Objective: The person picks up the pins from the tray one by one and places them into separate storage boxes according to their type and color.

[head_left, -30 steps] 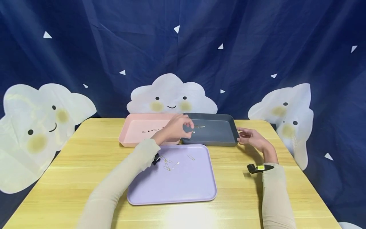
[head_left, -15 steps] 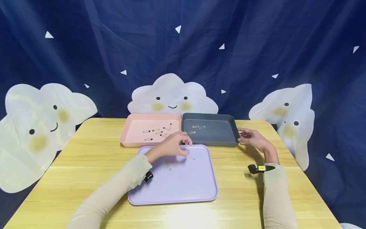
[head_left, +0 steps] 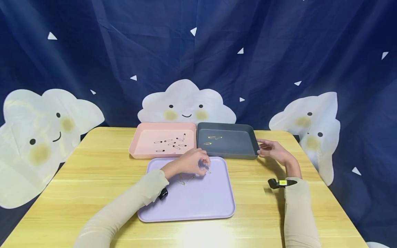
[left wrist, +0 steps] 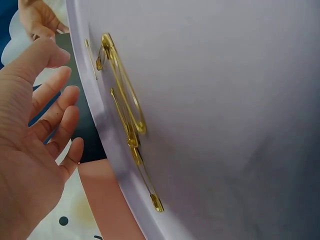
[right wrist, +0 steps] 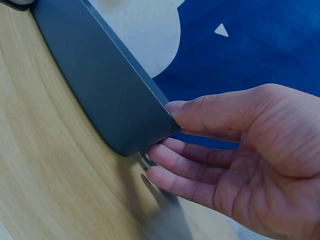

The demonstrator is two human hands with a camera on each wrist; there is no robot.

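At the near side, the two beige sleeves [head_left: 119, 213] come over the wooden table [head_left: 257, 217], and each wrist carries a small black device [head_left: 280, 183]. In front of the person lies a flat lilac tray [head_left: 198, 205]. On it are gold safety pins [left wrist: 131, 92], several in a loose cluster where some of them cross, and one single pin [left wrist: 91, 59] apart from these, toward the far rim. The left hand [head_left: 191, 162] is above the far part of this tray, the thumb and fingers loosely bent and a little spread, the tips just beside the single pin; if they touch it already, I cannot tell. Behind the lilac tray, two deeper trays stand side by side. The pink tray [head_left: 145, 139] is on the left, and in it several safety pins with dark heads [head_left: 176, 147] are scattered, mostly toward its right half. The dark grey tray [head_left: 237, 143] is on the right, and three gold-coloured safety pins [head_left: 207, 143] lie in its left part. The right hand [head_left: 277, 151] pinches the near right corner of this grey tray, with the thumb at the rim and other fingers lower, against the outside. Behind the table hangs a dark blue curtain [head_left: 155, 44] with small white triangles [head_left: 193, 31] and smiling white clouds [head_left: 186, 94], the middle one directly behind the two deeper trays.
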